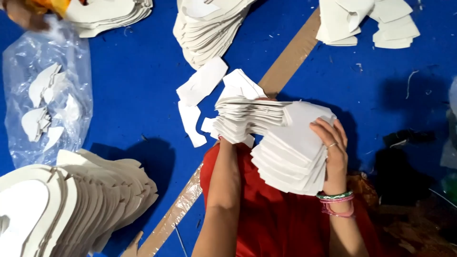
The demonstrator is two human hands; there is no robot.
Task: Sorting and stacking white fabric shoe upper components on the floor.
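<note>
I hold a thick stack of white cut-out sheets [281,143] over my lap, fanned at both ends. My right hand [333,150] grips its right side, fingers spread over the top sheet; bangles sit on that wrist. My left hand is hidden under the stack's left end, and only the forearm [223,190] shows, reaching up beneath the sheets. Loose white pieces [202,83] lie on the blue surface just beyond the stack.
More piles of white cut-outs lie at the bottom left [71,204], top centre [209,28], top left [112,14] and top right [366,21]. A clear plastic bag [45,100] holds a few pieces. Brown tape [290,57] crosses the blue surface. Another person's hand [24,14] shows top left.
</note>
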